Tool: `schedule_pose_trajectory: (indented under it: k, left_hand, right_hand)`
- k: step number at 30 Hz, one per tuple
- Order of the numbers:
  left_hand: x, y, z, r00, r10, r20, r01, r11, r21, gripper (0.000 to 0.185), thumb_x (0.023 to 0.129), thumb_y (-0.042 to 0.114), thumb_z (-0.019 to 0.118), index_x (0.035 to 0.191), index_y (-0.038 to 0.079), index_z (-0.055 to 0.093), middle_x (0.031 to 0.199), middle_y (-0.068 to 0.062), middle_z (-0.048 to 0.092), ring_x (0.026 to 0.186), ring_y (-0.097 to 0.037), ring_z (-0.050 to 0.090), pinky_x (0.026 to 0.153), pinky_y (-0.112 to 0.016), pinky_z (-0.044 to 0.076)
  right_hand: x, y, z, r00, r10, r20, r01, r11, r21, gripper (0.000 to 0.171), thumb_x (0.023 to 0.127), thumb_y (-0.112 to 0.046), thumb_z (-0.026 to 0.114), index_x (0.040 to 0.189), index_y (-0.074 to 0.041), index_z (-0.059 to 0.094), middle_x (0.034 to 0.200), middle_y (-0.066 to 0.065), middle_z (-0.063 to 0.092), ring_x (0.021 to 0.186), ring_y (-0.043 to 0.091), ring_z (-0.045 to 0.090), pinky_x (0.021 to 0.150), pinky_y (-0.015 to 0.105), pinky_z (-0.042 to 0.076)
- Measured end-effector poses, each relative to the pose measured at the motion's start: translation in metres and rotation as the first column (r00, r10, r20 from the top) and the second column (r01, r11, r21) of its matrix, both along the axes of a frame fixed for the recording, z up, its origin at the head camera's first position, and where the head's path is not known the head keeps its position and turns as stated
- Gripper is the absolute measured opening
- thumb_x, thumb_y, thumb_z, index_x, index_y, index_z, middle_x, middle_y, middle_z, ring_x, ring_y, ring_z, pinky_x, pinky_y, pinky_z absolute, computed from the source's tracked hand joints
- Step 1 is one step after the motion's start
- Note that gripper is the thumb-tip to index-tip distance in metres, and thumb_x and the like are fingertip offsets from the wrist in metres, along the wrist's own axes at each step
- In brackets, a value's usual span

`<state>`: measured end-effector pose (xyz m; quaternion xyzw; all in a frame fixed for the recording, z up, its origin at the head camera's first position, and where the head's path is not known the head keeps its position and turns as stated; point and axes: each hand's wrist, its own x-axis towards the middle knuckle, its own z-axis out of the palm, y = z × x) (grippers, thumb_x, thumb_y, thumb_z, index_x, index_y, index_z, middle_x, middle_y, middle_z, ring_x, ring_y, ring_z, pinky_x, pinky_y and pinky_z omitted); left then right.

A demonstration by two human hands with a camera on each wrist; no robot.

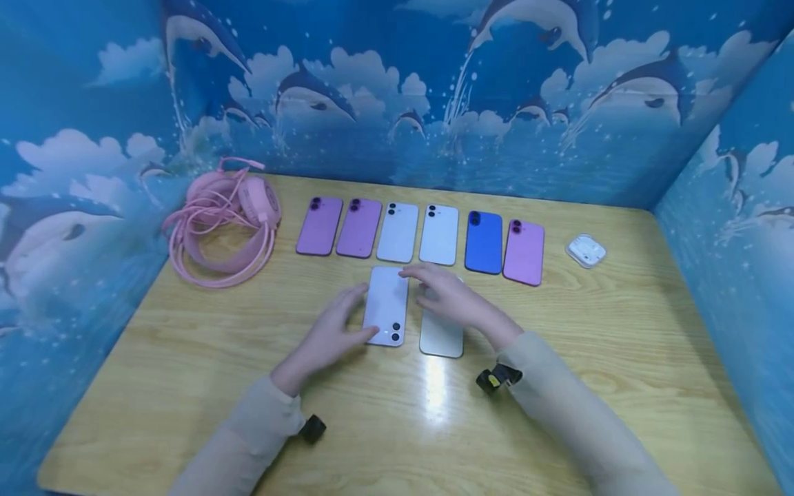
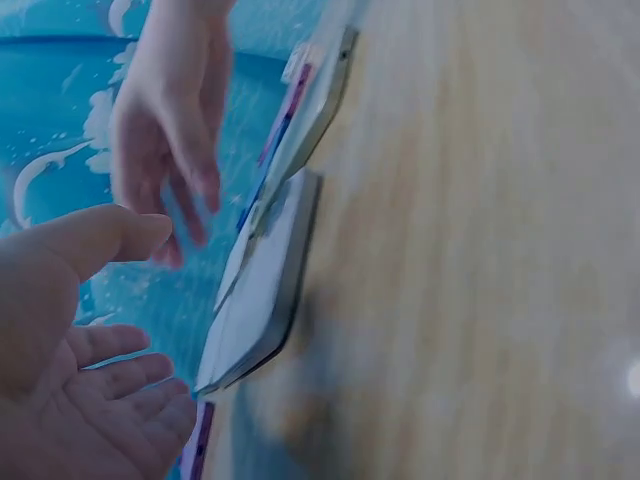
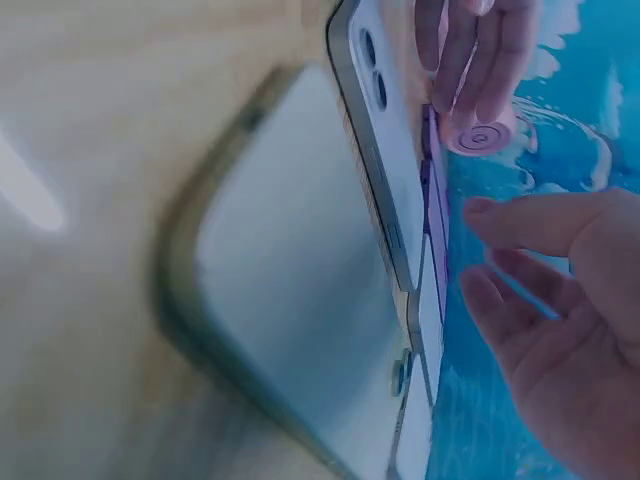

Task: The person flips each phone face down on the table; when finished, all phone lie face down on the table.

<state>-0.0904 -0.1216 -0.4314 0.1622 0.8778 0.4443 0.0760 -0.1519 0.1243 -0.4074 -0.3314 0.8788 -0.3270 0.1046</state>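
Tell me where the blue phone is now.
In the head view, the blue phone lies right of centre in the back row, between a pale phone on its left and a purple phone on its right.

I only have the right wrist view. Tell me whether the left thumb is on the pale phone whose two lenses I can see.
Observer: It isn't; the left wrist view shows a gap between the left thumb and that pale phone.
Operator: Count the far row of phones for me.
Observer: The head view shows six in that row, not counting the two phones nearer the person.
Operator: Now name whatever sits to the right of that row.
Observer: A small white case lies there, apart from the last phone.
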Motion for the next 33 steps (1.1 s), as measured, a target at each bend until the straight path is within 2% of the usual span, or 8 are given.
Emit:
schedule_pose_trajectory:
  k: [2,5,10,16,22,27,33]
  left_hand:
    - [0.003,0.002,-0.003,1.000,-0.009,0.017,0.010,1.000,-0.023,0.081,0.082,0.027,0.075,0.147,0.003,0.032,0.151,-0.015,0.032,0.137,-0.032,0.029,0.113,-0.049,0.023]
    - [0.006,0.005,-0.006,0.999,-0.017,0.038,0.018,0.999,-0.043,0.086,0.079,0.026,0.078,0.147,0.004,0.032,0.151,-0.015,0.030,0.138,-0.031,0.029,0.113,-0.047,0.024]
    - [0.010,0.008,-0.012,0.999,-0.026,0.030,0.028,0.997,-0.077,0.090,0.074,0.025,0.082,0.146,0.002,0.033,0.150,-0.017,0.031,0.136,-0.032,0.031,0.111,-0.047,0.027]
    - [0.011,0.011,-0.018,1.000,-0.013,0.019,0.015,0.993,-0.116,0.088,0.073,0.021,0.083,0.144,0.001,0.037,0.151,-0.014,0.032,0.137,-0.030,0.032,0.112,-0.043,0.027]
    - [0.012,0.012,-0.021,1.000,-0.012,-0.007,0.011,0.991,-0.134,0.080,0.072,0.013,0.083,0.141,0.002,0.043,0.149,-0.012,0.036,0.136,-0.028,0.034,0.112,-0.041,0.028]
    - [0.012,0.009,-0.024,0.998,-0.041,-0.052,0.033,0.988,-0.149,0.068,0.075,0.015,0.081,0.135,0.003,0.051,0.147,-0.009,0.040,0.137,-0.027,0.034,0.112,-0.041,0.027]
    - [0.012,0.008,-0.024,0.997,-0.053,-0.058,0.042,0.985,-0.166,0.063,0.079,0.018,0.078,0.134,0.005,0.052,0.150,-0.007,0.036,0.139,-0.027,0.029,0.112,-0.042,0.026]
  right_hand:
    - [-0.006,-0.005,-0.001,0.995,0.084,-0.060,-0.080,0.994,0.070,0.051,0.085,0.006,0.064,0.133,-0.005,0.053,0.139,0.013,0.048,0.123,0.029,0.049,0.104,0.039,0.041]
    - [-0.016,-0.011,-0.002,0.974,0.193,-0.118,-0.175,0.974,0.142,0.051,0.084,0.010,0.060,0.132,-0.006,0.055,0.141,0.013,0.047,0.130,0.029,0.041,0.111,0.041,0.031]
    - [-0.030,-0.017,-0.003,0.953,0.278,-0.122,-0.254,0.950,0.181,0.055,0.081,0.017,0.054,0.131,-0.006,0.056,0.141,0.014,0.047,0.130,0.031,0.040,0.112,0.042,0.029]
    - [-0.041,-0.021,-0.005,0.955,0.292,-0.057,-0.270,0.930,0.248,0.057,0.081,0.014,0.059,0.133,-0.010,0.056,0.144,0.010,0.044,0.132,0.031,0.038,0.111,0.042,0.030]
    - [-0.044,-0.021,-0.009,0.959,0.282,0.017,-0.276,0.924,0.266,0.057,0.081,0.006,0.069,0.133,-0.013,0.057,0.146,0.006,0.042,0.132,0.028,0.037,0.110,0.041,0.033]
    - [-0.045,-0.019,-0.012,0.962,0.273,0.022,-0.270,0.928,0.257,0.056,0.080,0.002,0.072,0.132,-0.014,0.058,0.145,0.004,0.044,0.132,0.026,0.038,0.109,0.040,0.033]
    - [-0.047,-0.019,-0.015,0.960,0.280,-0.003,-0.270,0.926,0.263,0.053,0.083,-0.003,0.071,0.132,-0.017,0.058,0.144,0.002,0.045,0.130,0.025,0.041,0.107,0.038,0.037]
